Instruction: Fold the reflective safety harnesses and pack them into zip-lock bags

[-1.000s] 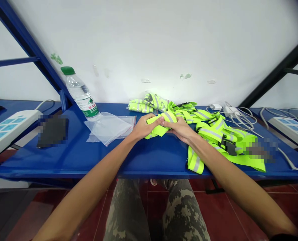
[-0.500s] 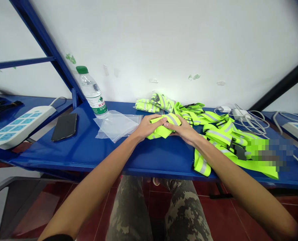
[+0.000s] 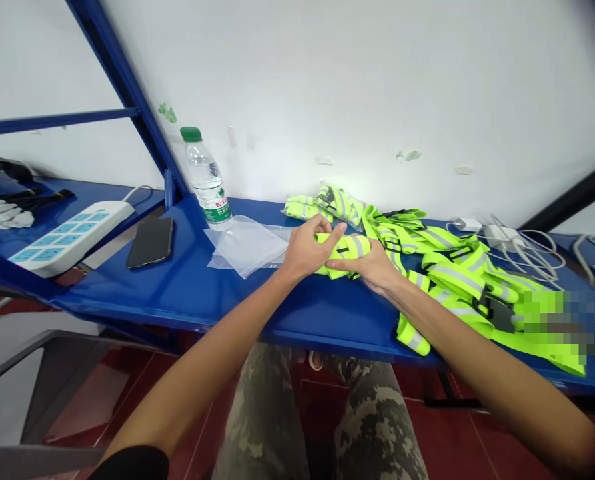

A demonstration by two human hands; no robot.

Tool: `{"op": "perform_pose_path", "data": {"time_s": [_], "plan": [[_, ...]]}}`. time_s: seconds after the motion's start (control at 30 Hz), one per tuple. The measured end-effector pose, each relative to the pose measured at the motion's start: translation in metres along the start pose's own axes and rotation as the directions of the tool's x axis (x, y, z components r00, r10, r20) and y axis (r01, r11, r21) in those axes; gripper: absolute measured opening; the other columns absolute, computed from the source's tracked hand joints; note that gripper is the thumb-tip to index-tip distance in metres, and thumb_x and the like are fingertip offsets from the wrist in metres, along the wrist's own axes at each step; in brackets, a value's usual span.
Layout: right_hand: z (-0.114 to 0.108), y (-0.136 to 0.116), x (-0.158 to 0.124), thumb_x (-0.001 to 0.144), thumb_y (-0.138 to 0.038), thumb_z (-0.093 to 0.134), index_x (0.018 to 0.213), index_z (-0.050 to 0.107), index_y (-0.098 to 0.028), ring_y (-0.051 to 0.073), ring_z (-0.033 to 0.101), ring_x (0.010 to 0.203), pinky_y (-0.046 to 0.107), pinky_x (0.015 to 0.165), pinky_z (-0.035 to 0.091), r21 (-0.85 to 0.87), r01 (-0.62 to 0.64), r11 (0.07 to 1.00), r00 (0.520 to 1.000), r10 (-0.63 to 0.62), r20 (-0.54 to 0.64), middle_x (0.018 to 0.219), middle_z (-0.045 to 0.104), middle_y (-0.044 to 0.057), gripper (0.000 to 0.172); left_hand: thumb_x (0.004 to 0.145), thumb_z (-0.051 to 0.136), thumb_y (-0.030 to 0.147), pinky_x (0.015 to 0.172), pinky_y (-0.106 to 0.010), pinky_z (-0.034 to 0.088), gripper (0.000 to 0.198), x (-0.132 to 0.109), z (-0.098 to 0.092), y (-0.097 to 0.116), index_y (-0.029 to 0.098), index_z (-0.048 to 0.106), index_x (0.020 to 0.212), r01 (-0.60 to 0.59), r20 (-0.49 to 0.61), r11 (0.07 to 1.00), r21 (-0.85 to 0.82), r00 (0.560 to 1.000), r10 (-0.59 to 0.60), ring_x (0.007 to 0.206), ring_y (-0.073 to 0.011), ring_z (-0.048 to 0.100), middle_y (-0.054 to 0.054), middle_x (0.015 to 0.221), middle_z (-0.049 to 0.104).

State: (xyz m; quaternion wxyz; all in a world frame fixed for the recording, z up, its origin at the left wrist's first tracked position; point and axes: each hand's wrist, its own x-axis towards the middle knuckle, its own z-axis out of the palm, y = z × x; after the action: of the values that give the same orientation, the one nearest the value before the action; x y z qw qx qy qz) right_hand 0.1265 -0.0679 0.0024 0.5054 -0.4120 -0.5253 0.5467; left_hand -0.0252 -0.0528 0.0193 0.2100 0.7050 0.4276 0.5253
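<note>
Blue worktop (image 3: 192, 293) spans the frame, a heap of reflective hi-vis vests (image 3: 452, 273) at centre right. Folded hi-vis vest (image 3: 348, 248) sits centrally: left hand (image 3: 307, 250) open, thumb raised, at its edge; right hand (image 3: 362, 265) apparently unclenched, pressing flat, which suits a neat fold.

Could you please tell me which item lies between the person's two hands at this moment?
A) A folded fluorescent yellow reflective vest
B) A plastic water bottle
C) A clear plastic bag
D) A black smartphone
A. The folded fluorescent yellow reflective vest sits between the left hand and the right hand, with the right hand's fingers lying across it.
</note>
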Motion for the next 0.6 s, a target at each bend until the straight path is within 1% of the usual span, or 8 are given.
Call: {"op": "perform_pose_path", "data": {"time_s": [0.17,0.23,0.3,0.37,0.43,0.47,0.53,0.6], "plan": [[0.007,0.003,0.002,0.038,-0.021,0.095,0.082,0.069,-0.015,0.016,0.065,0.067,0.032,0.069,0.058,0.041,0.006,0.999,0.999,-0.005,-0.045,0.079,0.072,0.002,0.052,0.098,0.045,0.049,0.08,-0.029,0.042,0.033,0.0,-0.015,0.008,0.02,0.06,0.091,-0.032,0.018,0.974,0.224,0.999,0.028,0.088,-0.0195,0.063,-0.005,0.089,0.068],[0.005,0.004,0.003,0.038,-0.022,0.096,0.087,0.071,-0.016,0.018,0.069,0.073,0.034,0.075,0.06,0.045,0.005,0.999,0.998,-0.001,-0.071,0.086,0.075,0.004,0.055,0.099,0.041,0.046,0.084,-0.032,0.042,0.034,0.0,-0.03,0.01,0.019,0.06,0.092,-0.065,0.031,0.934,0.351,0.998,0.058,0.09,-0.0218,0.061,-0.007,0.09,0.067],[0.003,0.005,0.005,0.037,-0.023,0.096,0.092,0.072,-0.016,0.021,0.071,0.079,0.037,0.078,0.061,0.04,-0.007,0.999,0.996,0.011,-0.089,0.092,0.076,0.005,0.06,0.099,0.041,0.04,0.086,-0.035,0.042,0.03,-0.002,-0.052,0.008,0.019,0.06,0.091,-0.102,0.102,0.88,0.464,0.993,0.061,0.09,-0.0234,0.059,-0.008,0.089,0.065],[0.0,0.006,0.006,0.036,-0.024,0.096,0.093,0.072,-0.016,0.024,0.072,0.083,0.038,0.079,0.062,0.03,-0.028,0.999,0.994,0.031,-0.102,0.094,0.077,0.007,0.063,0.091,0.051,0.033,0.089,-0.038,0.043,0.019,-0.006,-0.076,0.004,0.019,0.061,0.1,-0.112,0.203,0.822,0.558,0.979,-0.004,0.096,-0.0271,0.058,-0.01,0.098,0.065],[-0.002,0.006,0.006,0.035,-0.024,0.096,0.091,0.071,-0.016,0.025,0.073,0.084,0.039,0.079,0.062,0.02,-0.047,0.999,0.992,0.049,-0.12,0.094,0.077,0.007,0.062,0.076,0.066,0.027,0.087,-0.04,0.044,0.042,-0.011,-0.094,-0.002,0.018,0.059,0.116,-0.065,0.275,0.77,0.635,0.95,-0.147,0.104,-0.0332,0.057,-0.014,0.11,0.064],[-0.003,0.005,0.006,0.035,-0.024,0.096,0.09,0.071,-0.016,0.025,0.073,0.084,0.039,0.079,0.062,0.018,-0.053,0.998,0.99,0.055,-0.129,0.094,0.077,0.008,0.061,0.07,0.067,0.021,0.084,-0.04,0.046,0.053,-0.012,-0.1,-0.005,0.018,0.057,0.122,-0.035,0.302,0.755,0.654,0.928,-0.218,0.102,-0.0342,0.059,-0.015,0.11,0.065],[-0.004,0.004,0.006,0.036,-0.023,0.096,0.088,0.071,-0.015,0.026,0.073,0.084,0.039,0.079,0.062,0.015,-0.056,0.998,0.988,0.058,-0.146,0.093,0.077,0.008,0.058,0.065,0.062,0.009,0.076,-0.038,0.047,0.061,-0.011,-0.104,-0.01,0.017,0.057,0.125,0.02,0.316,0.745,0.666,0.898,-0.307,0.092,-0.0327,0.062,-0.013,0.1,0.068],[-0.006,0.002,0.006,0.036,-0.023,0.096,0.087,0.071,-0.015,0.026,0.074,0.084,0.039,0.08,0.062,0.017,-0.042,0.999,0.985,0.045,-0.165,0.094,0.077,0.008,0.058,0.063,0.055,0.002,0.071,-0.035,0.047,0.056,-0.006,-0.098,-0.013,0.018,0.062,0.116,0.048,0.283,0.77,0.636,0.914,-0.29,0.082,-0.029,0.064,-0.008,0.086,0.07]]}}
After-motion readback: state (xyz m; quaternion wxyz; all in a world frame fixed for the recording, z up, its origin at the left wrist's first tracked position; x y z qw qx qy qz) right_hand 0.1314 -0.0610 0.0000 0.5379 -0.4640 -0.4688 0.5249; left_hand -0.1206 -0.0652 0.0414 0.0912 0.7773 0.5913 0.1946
